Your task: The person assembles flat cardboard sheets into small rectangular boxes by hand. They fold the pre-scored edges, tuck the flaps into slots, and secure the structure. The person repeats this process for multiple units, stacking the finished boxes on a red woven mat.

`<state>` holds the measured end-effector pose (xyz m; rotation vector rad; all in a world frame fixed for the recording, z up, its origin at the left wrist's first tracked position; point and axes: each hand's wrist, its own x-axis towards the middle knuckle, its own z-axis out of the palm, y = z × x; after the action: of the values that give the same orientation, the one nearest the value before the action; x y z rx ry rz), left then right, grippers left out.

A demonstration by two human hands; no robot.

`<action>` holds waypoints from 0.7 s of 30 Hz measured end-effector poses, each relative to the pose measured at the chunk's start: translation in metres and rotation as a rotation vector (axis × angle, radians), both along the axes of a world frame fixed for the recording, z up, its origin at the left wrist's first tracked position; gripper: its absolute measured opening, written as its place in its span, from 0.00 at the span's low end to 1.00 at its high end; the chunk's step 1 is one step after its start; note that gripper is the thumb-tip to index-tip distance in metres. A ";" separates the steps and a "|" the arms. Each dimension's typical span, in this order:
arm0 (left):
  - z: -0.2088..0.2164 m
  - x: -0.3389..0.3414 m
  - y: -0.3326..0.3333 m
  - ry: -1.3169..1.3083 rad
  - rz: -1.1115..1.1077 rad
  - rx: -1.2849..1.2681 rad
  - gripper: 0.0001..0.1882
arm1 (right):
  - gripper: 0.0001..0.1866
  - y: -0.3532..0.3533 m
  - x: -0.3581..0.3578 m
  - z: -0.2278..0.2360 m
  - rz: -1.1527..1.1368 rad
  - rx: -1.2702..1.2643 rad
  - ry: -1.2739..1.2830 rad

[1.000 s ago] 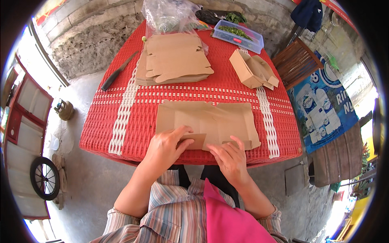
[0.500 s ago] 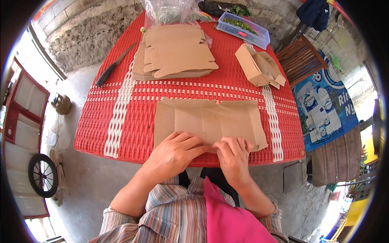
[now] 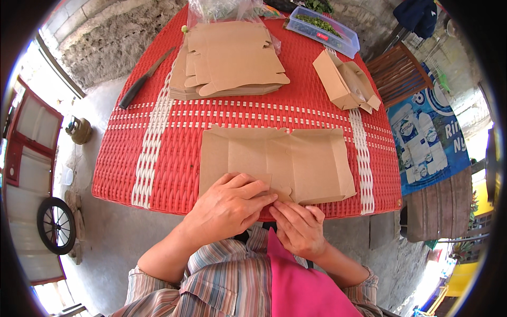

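Observation:
A brown cardboard box blank point(image 3: 311, 164), partly folded with its far and right sides standing up, lies at the near edge of the red woven table. My left hand point(image 3: 232, 203) is closed over its near left edge, fingers bent on a flap. Close by, my right hand point(image 3: 300, 228) has its fingers pressed together at the near edge around the middle tab, fingertips almost meeting the left ones. The thumb tips and the underside of the flap are hidden.
Farther back lies a stack of flat cardboard blanks point(image 3: 232, 58), with a knife point(image 3: 145, 79) to its left. On the right stand a folded cardboard box point(image 3: 343, 82) and a plastic tub point(image 3: 338, 45) of chopped greens. A plastic bag point(image 3: 222, 11) sits behind the stack.
My right hand has moved left and nearer to me, from the right part of the near edge to the middle tab. My left hand stays on the left part of the blank.

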<state>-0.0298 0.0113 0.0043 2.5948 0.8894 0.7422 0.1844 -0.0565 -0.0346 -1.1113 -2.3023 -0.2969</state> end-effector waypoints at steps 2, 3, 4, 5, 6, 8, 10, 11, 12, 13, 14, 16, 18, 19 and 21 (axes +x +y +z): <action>0.000 0.001 -0.001 0.002 0.007 -0.007 0.16 | 0.21 0.002 0.003 0.002 0.007 -0.079 0.045; 0.001 0.001 -0.001 -0.005 0.012 -0.017 0.17 | 0.22 0.003 0.003 0.003 0.008 -0.102 0.055; 0.002 0.001 -0.001 -0.011 0.016 -0.027 0.18 | 0.23 0.003 0.003 0.005 0.008 -0.125 0.065; 0.002 0.002 -0.002 -0.017 0.020 -0.037 0.19 | 0.24 0.003 0.003 0.007 0.009 -0.149 0.075; 0.002 0.002 -0.002 -0.016 0.018 -0.035 0.20 | 0.24 0.002 0.003 0.011 0.009 -0.171 0.071; 0.001 0.001 -0.001 -0.014 0.015 -0.030 0.20 | 0.26 0.002 0.001 0.017 0.011 -0.215 0.063; 0.003 0.001 -0.002 0.003 0.006 -0.029 0.21 | 0.26 0.004 0.003 0.017 0.004 -0.171 0.032; 0.003 0.001 -0.003 0.011 0.002 -0.028 0.21 | 0.27 0.004 0.004 0.017 0.002 -0.149 0.017; 0.004 0.001 -0.003 0.017 -0.001 -0.023 0.21 | 0.27 0.005 0.005 0.018 -0.002 -0.149 0.013; 0.005 0.000 -0.004 0.022 -0.004 -0.017 0.22 | 0.27 0.004 0.006 0.018 -0.005 -0.150 0.010; 0.006 0.000 -0.005 0.028 -0.006 -0.011 0.22 | 0.27 0.004 0.007 0.019 -0.008 -0.150 0.007; 0.004 -0.002 -0.006 0.022 -0.009 0.002 0.22 | 0.26 0.005 0.007 0.016 -0.007 -0.135 0.018; 0.003 -0.004 -0.008 0.022 -0.008 0.003 0.22 | 0.26 0.006 0.007 0.014 -0.006 -0.135 0.040; 0.003 -0.004 -0.009 0.026 -0.006 -0.003 0.22 | 0.26 0.007 0.006 0.014 -0.005 -0.141 0.057; 0.003 -0.008 -0.012 0.006 0.008 -0.047 0.22 | 0.25 0.008 0.004 0.014 -0.002 -0.154 0.100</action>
<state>-0.0382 -0.0003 0.0078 2.5553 0.9087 0.7067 0.1882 -0.0488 -0.0208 -1.1763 -2.2658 -0.0631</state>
